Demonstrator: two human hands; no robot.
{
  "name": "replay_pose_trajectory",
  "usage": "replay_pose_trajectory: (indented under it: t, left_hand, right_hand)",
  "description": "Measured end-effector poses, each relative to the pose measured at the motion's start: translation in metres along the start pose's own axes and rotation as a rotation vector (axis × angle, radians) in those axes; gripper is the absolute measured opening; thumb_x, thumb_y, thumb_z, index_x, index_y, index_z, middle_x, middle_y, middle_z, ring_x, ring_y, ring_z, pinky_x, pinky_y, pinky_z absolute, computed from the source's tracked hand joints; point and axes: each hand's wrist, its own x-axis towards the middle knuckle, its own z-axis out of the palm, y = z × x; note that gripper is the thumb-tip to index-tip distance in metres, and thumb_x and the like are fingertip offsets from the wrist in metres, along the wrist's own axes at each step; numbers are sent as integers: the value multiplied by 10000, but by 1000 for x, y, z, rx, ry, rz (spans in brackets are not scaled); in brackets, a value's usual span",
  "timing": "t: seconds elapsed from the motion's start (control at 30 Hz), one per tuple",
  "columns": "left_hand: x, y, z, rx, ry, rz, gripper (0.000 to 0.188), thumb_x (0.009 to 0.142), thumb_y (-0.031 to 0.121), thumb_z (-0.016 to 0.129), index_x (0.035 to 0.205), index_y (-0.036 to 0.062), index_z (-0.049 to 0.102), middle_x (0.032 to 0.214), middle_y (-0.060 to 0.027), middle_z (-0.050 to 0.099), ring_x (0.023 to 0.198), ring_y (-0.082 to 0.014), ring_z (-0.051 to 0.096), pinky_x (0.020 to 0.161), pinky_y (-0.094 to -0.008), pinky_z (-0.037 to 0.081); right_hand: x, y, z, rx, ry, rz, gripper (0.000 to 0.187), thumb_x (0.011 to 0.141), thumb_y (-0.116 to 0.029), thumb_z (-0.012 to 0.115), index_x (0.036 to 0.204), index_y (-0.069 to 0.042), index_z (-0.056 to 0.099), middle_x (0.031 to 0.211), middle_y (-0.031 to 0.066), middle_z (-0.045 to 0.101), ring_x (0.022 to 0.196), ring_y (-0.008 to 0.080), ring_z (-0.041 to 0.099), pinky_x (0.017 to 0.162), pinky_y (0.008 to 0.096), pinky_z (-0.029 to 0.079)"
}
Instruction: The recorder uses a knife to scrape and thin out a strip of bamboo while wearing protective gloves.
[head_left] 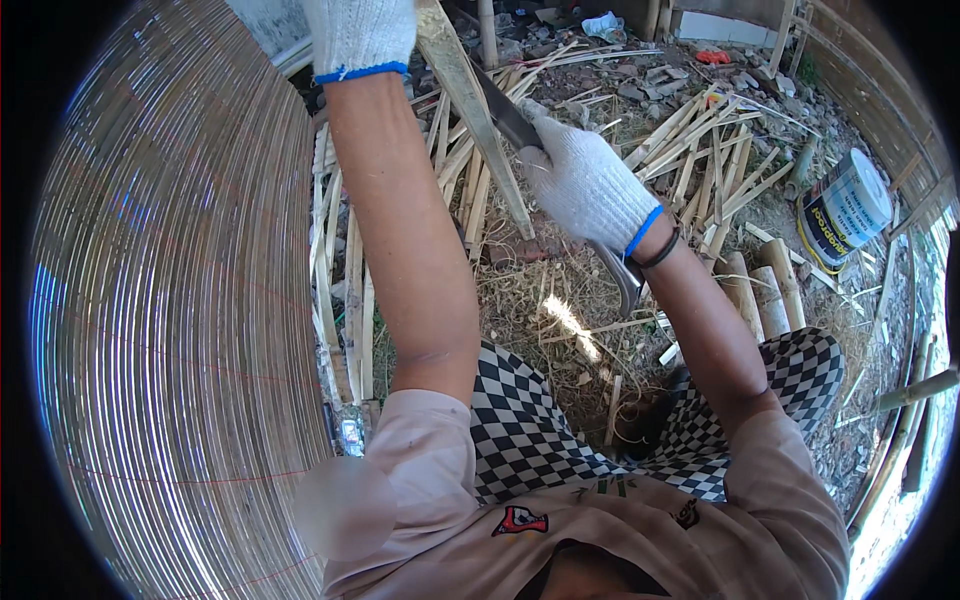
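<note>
My left hand (362,30), in a white knit glove with a blue cuff, reaches to the upper edge; its fingers are out of view. Beside it a pale split bamboo piece (478,125) slants down to the right, its pointed lower end near the litter-covered ground. My right hand (585,182), gloved alike, is closed round a machete. The machete's dark blade (510,115) points up and left along the bamboo piece's right side; whether they touch is unclear. A curved, shiny handle end (626,285) sticks out below the right glove.
Split bamboo strips (690,150) lie in heaps ahead and to the right. A slatted bamboo screen (200,300) fills the left side. Short bamboo lengths (770,300) lie by my right knee, and a white and dark-blue bucket (848,210) stands farther right. Rubble (660,85) lies beyond.
</note>
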Motion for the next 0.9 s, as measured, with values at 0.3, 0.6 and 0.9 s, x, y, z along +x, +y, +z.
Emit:
replay_pose_trajectory:
  t: [0.3,0.6,0.9]
  left_hand:
    - [-4,8,-14,17,-18,25,437,1029,500,476,828,118,542,516,81,335,369,-45,267,341,-222,209]
    - [-1,10,-33,-24,-23,122,454,1030,518,458,846,114,550,515,109,274,370,-37,227,328,-224,166]
    - [-20,22,-69,-76,-321,120,366,1025,402,527,936,54,595,609,52,459,485,-70,447,436,-229,382]
  right_hand:
    - [-5,9,21,-25,-103,69,218,966,-173,533,1055,26,545,770,290,620,787,459,653,652,487,497]
    - [-4,30,49,-41,-48,-33,247,980,-202,497,1012,40,536,696,286,628,715,475,656,619,508,537]
    - [-24,101,81,-167,-212,124,282,964,-244,523,1055,20,553,778,272,646,783,483,644,657,520,497]
